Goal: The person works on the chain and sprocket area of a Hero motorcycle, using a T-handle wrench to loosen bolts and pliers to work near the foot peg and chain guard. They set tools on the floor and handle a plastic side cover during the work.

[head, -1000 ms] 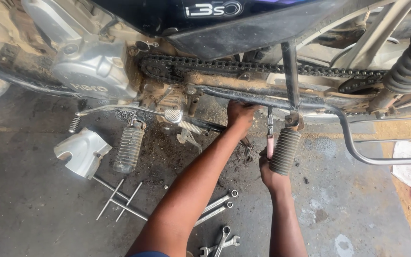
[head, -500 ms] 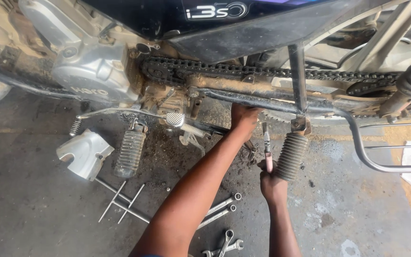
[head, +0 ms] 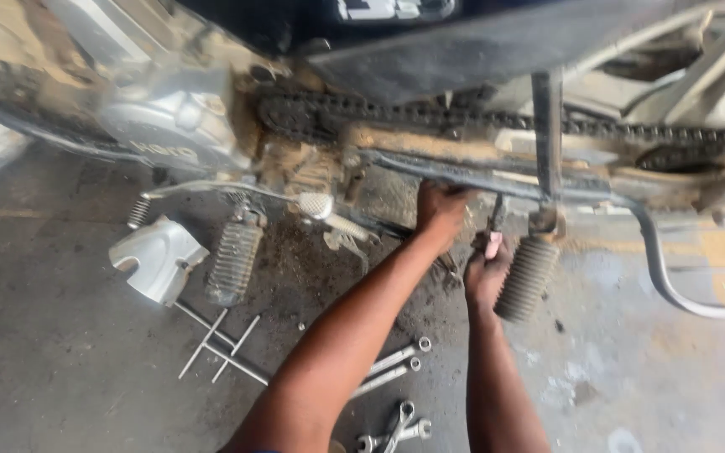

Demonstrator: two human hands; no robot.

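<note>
left hand point(head: 440, 211) clamped on frame rail point(head: 472, 178) | right hand point(head: 486, 273) closed round tool point(head: 493, 239) | risk: tool slipped off, knuckles struck on footpeg point(head: 527, 278)

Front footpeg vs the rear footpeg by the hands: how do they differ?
The front footpeg hangs untouched, left of both hands; the rear footpeg sits right beside the right hand, which grips a pink-handled tool. The front footpeg looks paler and dustier, the rear footpeg darker grey. The left hand reaches to the frame bar between them, nearer the rear one. Both are ribbed rubber and angle downward.
</note>
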